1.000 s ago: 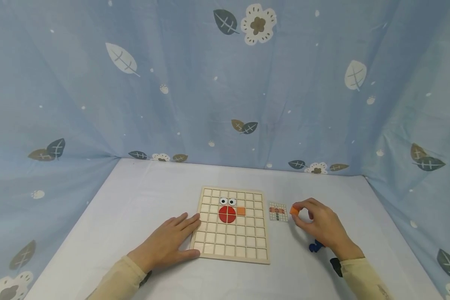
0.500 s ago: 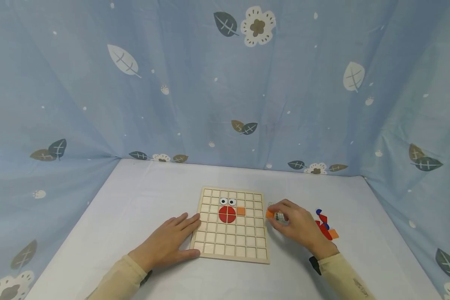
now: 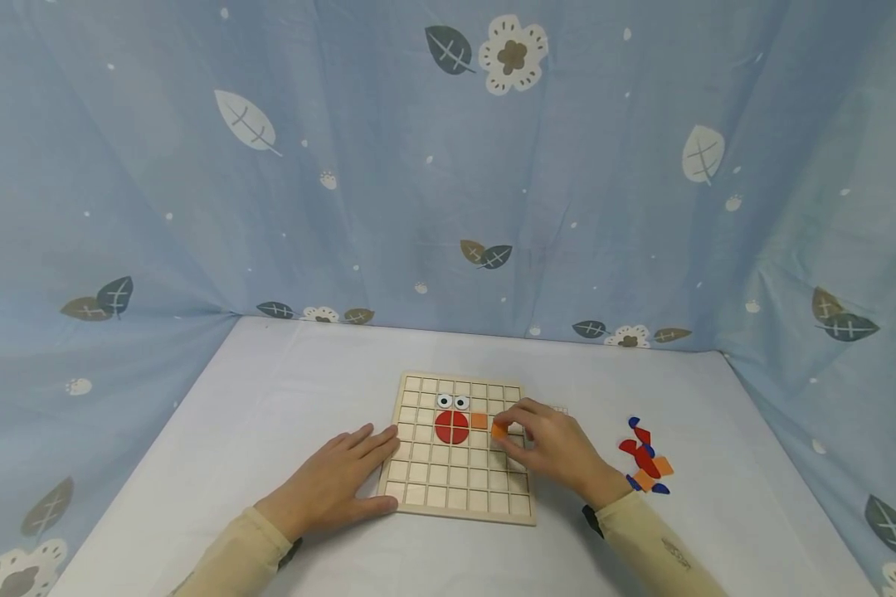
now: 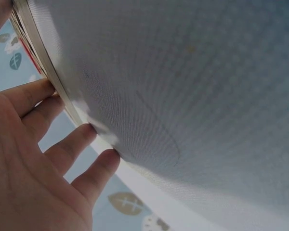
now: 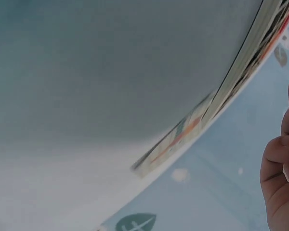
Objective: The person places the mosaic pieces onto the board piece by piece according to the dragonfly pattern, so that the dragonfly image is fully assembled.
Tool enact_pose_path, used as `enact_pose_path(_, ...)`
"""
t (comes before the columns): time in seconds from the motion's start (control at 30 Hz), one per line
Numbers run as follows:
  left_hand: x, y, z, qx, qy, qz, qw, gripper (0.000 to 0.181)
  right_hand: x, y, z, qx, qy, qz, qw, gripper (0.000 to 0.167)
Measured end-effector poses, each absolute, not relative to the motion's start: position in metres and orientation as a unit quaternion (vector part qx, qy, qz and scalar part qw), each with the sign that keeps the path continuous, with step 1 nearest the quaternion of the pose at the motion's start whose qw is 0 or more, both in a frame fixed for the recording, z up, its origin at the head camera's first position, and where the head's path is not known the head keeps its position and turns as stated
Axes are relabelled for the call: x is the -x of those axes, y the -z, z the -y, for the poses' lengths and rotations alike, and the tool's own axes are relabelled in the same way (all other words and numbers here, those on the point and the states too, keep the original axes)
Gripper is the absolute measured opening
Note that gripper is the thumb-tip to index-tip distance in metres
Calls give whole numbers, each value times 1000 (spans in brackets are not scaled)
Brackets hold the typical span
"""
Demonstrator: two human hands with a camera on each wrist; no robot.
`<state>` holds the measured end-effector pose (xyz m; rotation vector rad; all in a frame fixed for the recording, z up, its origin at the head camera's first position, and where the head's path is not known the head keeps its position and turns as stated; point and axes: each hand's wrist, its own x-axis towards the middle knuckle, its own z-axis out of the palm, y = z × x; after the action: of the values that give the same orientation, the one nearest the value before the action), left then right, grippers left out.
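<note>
A wooden grid board (image 3: 436, 497) lies on the white table. Set in its cells are a red circle (image 3: 451, 427) made of quarter pieces, two eye pieces (image 3: 453, 402) above it and an orange square (image 3: 479, 420) to its right. My right hand (image 3: 552, 444) pinches another orange square piece (image 3: 499, 429) between thumb and fingers, over the board's right part. My left hand (image 3: 336, 481) rests at the board's left edge with fingers spread; the left wrist view shows its fingertips (image 4: 89, 130) along that edge.
A pattern card (image 5: 171, 144) lies just right of the board, mostly covered by my right hand in the head view. Farther right is a loose group of red pieces (image 3: 645, 460), blue pieces (image 3: 660, 489) and orange pieces (image 3: 663, 466). A blue patterned curtain (image 3: 388, 207) hangs behind the table.
My right hand has carried the orange square leftward, from right of the card, across it and over the board. The loose pieces on the right have come into sight. My left hand stays put.
</note>
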<state>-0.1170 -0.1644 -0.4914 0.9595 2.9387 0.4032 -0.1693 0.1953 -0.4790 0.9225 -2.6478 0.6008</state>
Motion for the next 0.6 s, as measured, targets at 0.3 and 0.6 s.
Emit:
enact_pose_path(0.3, 118, 492, 165, -306, -124, -944, 13, 85, 177, 481, -177, -356, -168, 912, 110, 24)
enact_pose_path(0.6, 118, 492, 166, -307, -125, -943, 15, 85, 179, 474, -164, -361, -120, 921, 88, 23)
